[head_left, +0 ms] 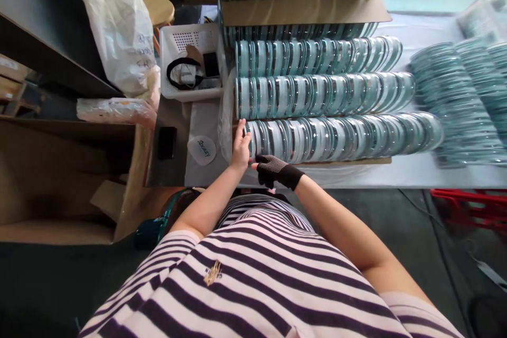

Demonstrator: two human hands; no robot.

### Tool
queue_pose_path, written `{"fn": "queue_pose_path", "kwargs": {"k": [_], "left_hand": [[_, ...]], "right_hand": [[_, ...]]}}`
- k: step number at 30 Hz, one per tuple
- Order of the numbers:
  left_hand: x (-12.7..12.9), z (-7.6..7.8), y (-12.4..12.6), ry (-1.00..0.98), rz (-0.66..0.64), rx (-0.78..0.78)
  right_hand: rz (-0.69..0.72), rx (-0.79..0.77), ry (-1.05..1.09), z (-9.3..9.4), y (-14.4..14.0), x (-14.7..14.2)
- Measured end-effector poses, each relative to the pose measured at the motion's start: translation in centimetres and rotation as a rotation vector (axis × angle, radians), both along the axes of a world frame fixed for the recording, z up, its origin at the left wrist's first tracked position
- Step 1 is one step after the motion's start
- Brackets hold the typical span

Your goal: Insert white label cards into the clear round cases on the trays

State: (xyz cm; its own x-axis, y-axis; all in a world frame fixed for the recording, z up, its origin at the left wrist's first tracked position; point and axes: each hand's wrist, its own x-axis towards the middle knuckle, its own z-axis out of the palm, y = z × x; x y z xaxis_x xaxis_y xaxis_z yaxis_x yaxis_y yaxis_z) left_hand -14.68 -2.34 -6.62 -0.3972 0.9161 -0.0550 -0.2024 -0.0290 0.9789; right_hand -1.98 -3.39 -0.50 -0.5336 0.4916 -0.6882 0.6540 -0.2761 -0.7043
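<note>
Round clear glass lids stand on edge in long rows; the nearest row (336, 138) runs rightward in front of me. At its left end, my bare left hand (240, 148) lies against the end lid, fingers stretched upward and thumb apart from them. My right hand (273, 170) wears a dark dotted glove with bare fingertips. It is close beside the left hand, at the lower edge of the end lids. Its fingertips are close together there, and its other fingers curl below. Whether the fingertips pinch a rim is hidden.
Behind are more lid rows (325, 96) and a cardboard divider (304, 10). Overlapping lids (455, 105) lie to the right. A white basket (194, 96) with small items, a round printed card (202, 149) and a black phone-like object (167, 142) are left. An open carton (130, 185) stands far left.
</note>
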Motion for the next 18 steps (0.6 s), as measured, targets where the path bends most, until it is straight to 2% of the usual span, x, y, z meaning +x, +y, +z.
{"fn": "queue_pose_path", "kwargs": {"k": [1,2,4,6,7,9,11,13,18], "left_hand": [[-0.1,-0.2,0.0,0.029,-0.005,0.016],[-0.1,-0.3,0.0,0.054,-0.008,0.03],[-0.4,-0.6,0.0,0.107,0.002,0.045],[-0.6,-0.9,0.0,0.175,0.021,0.045],[-0.7,-1.0,0.1,0.223,0.022,0.052],[-0.9,-1.4,0.3,0.221,0.024,0.024],[-1.0,-1.9,0.3,0.173,0.033,-0.02],[-1.2,-2.4,0.0,0.197,0.065,-0.027],[-2.2,-3.5,-1.4,0.43,0.241,-0.056]], "right_hand": [[0.038,0.048,-0.048,0.3,-0.1,-0.1],[0.087,0.167,-0.136,0.7,-0.3,-0.3],[0.202,0.496,-0.32,2.0,-1.0,-0.7],[0.276,0.78,-0.374,3.3,-1.4,-0.5],[0.272,0.872,-0.347,3.9,-1.4,0.0],[0.18,0.973,-0.27,4.5,-1.0,2.1],[0.026,1.014,-0.271,4.7,-0.2,5.7],[-0.141,1.005,-0.308,4.5,0.8,10.6],[-0.643,1.096,-0.288,3.7,3.3,26.3]]}}
